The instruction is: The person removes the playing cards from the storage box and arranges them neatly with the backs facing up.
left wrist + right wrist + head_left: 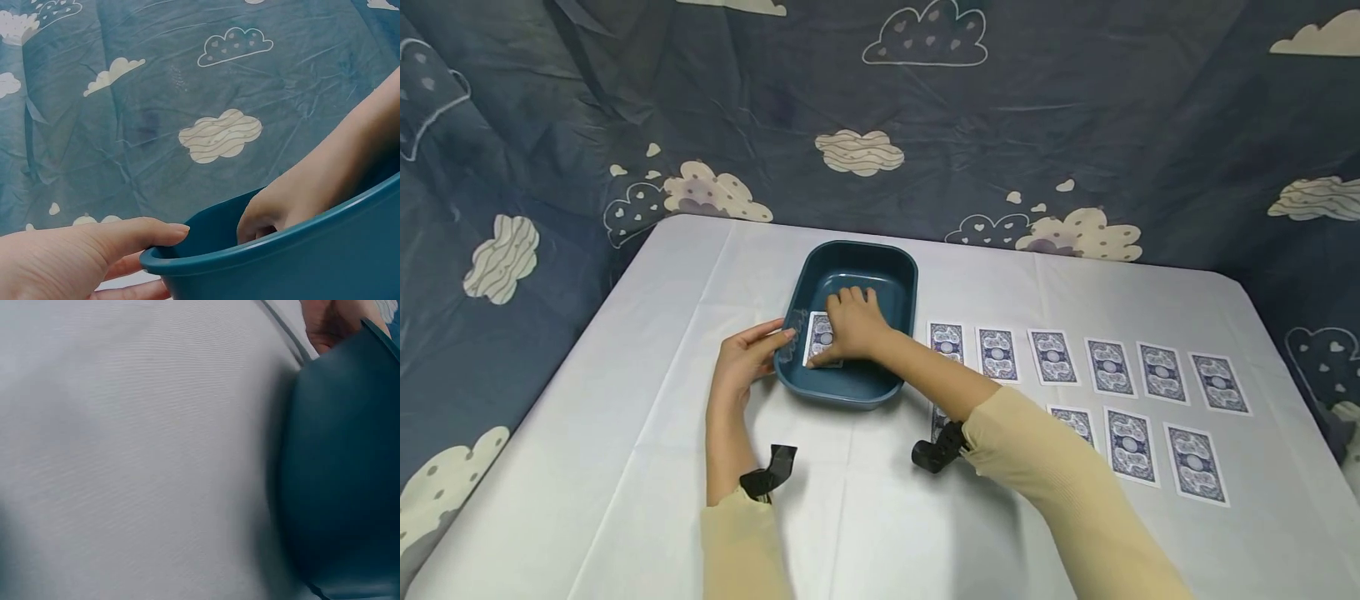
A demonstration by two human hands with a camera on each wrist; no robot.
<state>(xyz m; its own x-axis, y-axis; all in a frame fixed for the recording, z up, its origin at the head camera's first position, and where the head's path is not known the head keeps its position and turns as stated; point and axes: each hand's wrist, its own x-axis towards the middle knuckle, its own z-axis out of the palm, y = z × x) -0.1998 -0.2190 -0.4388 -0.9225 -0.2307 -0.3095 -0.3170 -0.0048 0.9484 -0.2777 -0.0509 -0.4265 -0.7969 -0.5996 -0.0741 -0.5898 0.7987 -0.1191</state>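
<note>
A dark teal plastic tub (850, 385) stands on the white-covered table. My left hand (745, 358) grips its left rim, thumb over the edge and fingers against the outside; the left wrist view shows this hand (81, 256) close up. Inside the tub, my right hand (853, 325) holds a blue-and-white patterned playing card (818, 335), back up, near the left wall. Its thumb lies at the card's near edge and its fingers bend down on the far side. The palm hides part of the card. In the right wrist view the tub's outer wall (344, 462) fills the right side.
Right of the tub, playing cards lie back up in two rows, including a far-row card (997, 354) and a near-row card (1197, 462). The right forearm covers some of them. A dark cloud-patterned cloth (775, 108) hangs behind the table (647, 417).
</note>
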